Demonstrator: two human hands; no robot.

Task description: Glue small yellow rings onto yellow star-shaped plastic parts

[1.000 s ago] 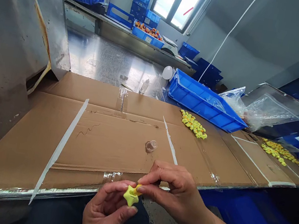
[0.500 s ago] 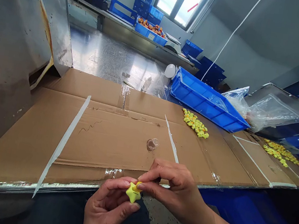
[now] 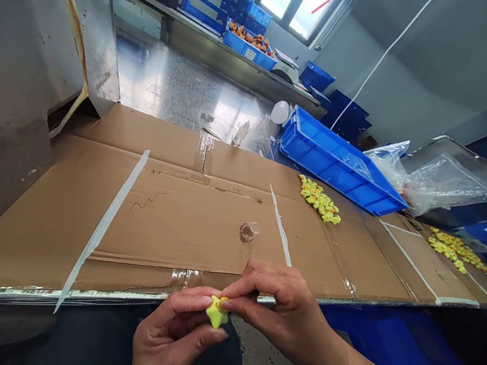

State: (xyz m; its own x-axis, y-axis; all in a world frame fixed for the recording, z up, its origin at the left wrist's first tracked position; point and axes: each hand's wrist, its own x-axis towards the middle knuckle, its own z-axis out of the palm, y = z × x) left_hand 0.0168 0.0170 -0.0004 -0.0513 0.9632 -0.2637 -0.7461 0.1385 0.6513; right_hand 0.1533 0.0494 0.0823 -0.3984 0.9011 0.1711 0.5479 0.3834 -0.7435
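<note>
Both of my hands hold a small yellow star-shaped piece (image 3: 217, 314) just above the near edge of the cardboard-covered bench (image 3: 173, 220). My left hand (image 3: 176, 332) supports it from below with thumb and fingers. My right hand (image 3: 281, 309) pinches its upper part between thumb and fingertips, hiding that tip. A small clear cup (image 3: 249, 231) lies on the cardboard beyond my right fingers. A heap of small yellow pieces (image 3: 318, 199) lies farther off to the right.
A blue plastic crate (image 3: 342, 170) stands beyond the heap, beside clear plastic bags (image 3: 450, 186). Another yellow heap (image 3: 457, 252) lies at the far right. A steel panel (image 3: 23, 80) rises at the left. A steel table at the back holds a blue crate of orange-yellow pieces (image 3: 249, 46).
The view has tilted slightly, shifting the bench upward in the frame. The star has turned a little between my fingers, and my right fingertips now cover more of its upper tip.
</note>
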